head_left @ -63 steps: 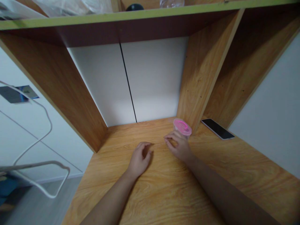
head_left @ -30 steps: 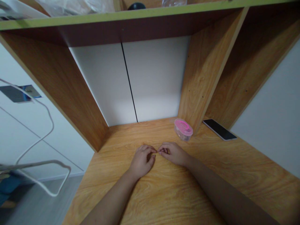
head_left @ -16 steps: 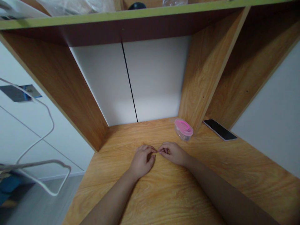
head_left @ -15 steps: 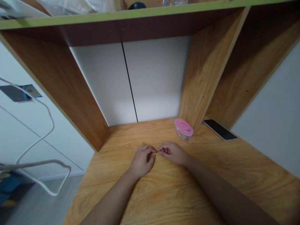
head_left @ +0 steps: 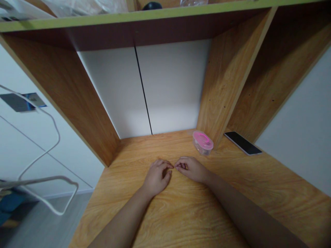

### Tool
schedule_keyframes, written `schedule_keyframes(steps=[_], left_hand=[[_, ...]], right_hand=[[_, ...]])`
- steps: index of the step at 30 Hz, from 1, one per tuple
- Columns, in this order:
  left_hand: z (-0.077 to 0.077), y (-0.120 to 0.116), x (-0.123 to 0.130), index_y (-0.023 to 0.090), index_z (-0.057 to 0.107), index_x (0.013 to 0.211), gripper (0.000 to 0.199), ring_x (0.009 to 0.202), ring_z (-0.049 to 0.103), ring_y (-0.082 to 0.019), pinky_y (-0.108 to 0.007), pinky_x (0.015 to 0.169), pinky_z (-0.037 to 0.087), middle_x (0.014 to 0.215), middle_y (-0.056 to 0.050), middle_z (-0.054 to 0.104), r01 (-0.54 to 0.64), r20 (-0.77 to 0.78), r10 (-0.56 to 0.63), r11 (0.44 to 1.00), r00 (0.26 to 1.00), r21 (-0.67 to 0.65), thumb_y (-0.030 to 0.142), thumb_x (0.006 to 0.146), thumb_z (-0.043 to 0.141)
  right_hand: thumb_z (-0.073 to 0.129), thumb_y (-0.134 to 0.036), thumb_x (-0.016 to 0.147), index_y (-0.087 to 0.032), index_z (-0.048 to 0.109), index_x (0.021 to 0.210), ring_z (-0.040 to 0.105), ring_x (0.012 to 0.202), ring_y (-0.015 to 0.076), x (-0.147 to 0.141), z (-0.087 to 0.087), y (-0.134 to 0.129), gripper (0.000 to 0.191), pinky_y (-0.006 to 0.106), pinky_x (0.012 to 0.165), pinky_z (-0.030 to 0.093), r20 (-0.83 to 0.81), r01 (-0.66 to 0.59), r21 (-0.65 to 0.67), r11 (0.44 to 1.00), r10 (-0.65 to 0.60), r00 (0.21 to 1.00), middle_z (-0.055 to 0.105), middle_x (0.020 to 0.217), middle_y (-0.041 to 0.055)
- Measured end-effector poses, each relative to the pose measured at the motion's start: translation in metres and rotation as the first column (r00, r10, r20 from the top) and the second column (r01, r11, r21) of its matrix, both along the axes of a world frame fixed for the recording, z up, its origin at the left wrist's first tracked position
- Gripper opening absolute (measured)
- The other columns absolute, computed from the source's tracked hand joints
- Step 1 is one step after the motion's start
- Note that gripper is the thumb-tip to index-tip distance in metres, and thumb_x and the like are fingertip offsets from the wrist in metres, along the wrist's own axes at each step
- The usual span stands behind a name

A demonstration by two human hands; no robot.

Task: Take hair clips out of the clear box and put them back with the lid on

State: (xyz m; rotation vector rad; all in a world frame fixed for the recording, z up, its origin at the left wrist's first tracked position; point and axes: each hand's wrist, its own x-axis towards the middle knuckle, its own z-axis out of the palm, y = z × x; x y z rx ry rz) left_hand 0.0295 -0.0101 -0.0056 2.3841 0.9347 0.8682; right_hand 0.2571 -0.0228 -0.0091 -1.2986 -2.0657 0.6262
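Observation:
Both of my hands rest low over the wooden desktop (head_left: pixel 196 210), fingertips almost meeting. My left hand (head_left: pixel 157 177) has its fingers bent forward and its thumb apart from them, with no object visible between. Facing it, my right hand (head_left: pixel 190 168) is closed in a pinch. Whatever those fingertips may hold is too small to make out. Just behind my right hand stands a clear oval plastic box (head_left: pixel 203 142) with a pink lid, beside the upright wooden panel.
A dark-screened phone (head_left: pixel 243 143) lies at the right by the wall. Wooden side panels (head_left: pixel 219 79) flank the white back board (head_left: pixel 170 89), under a green-edged shelf (head_left: pixel 165 16) holding plastic bags. A white cable (head_left: pixel 55 124) hangs on the left.

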Motion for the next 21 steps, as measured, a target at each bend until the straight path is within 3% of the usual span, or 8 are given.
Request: schedule_keyframes(steps=[21], left_hand=[[-0.0027, 0.0012, 0.0, 0.025, 0.071, 0.104, 0.02, 0.108, 0.063, -0.025, -0.044, 0.1, 0.049, 0.11, -0.007, 0.071, 0.007, 0.001, -0.007, 1.0, 1.0, 0.011, 0.019, 0.089, 0.06]], right_hand=[[0.061, -0.02, 0.086, -0.02, 0.077, 0.094, 0.06, 0.07, 0.0148, -0.0011, 0.0005, -0.0003, 0.018, 0.026, 0.064, 0.044, -0.004, -0.004, 0.008, 1.0, 0.004, 1.0, 0.069, 0.078, 0.0022]])
